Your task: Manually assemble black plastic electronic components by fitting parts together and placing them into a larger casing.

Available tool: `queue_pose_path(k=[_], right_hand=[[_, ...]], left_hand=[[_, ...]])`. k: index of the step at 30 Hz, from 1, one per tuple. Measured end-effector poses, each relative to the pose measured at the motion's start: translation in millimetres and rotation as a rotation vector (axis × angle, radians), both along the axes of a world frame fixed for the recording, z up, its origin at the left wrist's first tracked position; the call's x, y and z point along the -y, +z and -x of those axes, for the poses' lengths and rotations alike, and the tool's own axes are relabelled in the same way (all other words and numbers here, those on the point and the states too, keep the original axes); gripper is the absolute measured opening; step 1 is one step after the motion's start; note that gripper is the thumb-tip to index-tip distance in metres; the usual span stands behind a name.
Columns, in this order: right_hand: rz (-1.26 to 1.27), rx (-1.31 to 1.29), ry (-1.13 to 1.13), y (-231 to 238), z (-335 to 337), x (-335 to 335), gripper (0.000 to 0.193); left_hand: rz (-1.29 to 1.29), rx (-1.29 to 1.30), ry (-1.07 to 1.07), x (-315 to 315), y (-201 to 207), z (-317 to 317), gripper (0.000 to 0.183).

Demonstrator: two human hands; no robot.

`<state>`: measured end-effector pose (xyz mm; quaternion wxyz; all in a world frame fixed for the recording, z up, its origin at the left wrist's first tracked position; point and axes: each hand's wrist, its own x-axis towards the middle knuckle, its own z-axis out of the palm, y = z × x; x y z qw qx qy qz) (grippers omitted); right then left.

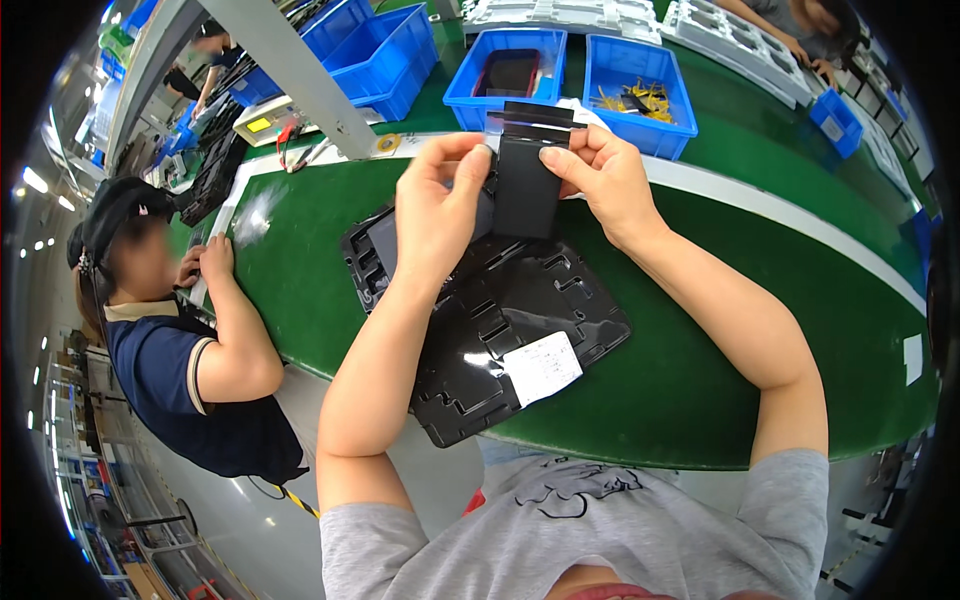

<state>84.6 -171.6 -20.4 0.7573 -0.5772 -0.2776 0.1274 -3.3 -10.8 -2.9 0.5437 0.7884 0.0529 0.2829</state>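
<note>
Both hands hold up a flat black rectangular piece [527, 190] above the bench, tilted, with a glossy strip across its top end. My right hand [615, 185] pinches its right edge, thumb on the face towards me. At the upper left edge, where some clear film shows, my left hand [440, 195] is closed with thumb and fingers together. Below lies a black moulded plastic tray [480, 345] with shaped recesses, and a white paper label [542, 368] rests on it. Another dark flat piece behind my left wrist is partly hidden.
Beyond my hands stand a blue bin [458, 105] with a dark red-edged item and a blue bin [645, 135] with yellow pieces. A grey post [300, 80] rises at the left. A co-worker [190, 350] sits left at the green bench [700, 360]; another person's hands show far right.
</note>
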Motion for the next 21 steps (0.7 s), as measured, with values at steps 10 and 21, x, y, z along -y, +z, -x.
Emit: queue_pose_path(k=[10,21], right_hand=[[0.066,0.138,0.015,-0.8,7.7,2.2,0.020],[0.003,0.192,0.045,-0.4,11.1,5.3,0.018]], left_hand=[[0.343,-0.114,-0.187,-0.4,0.3,2.5,0.019],[0.294,-0.018,-0.158,5.6,-3.1,3.7,0.014]])
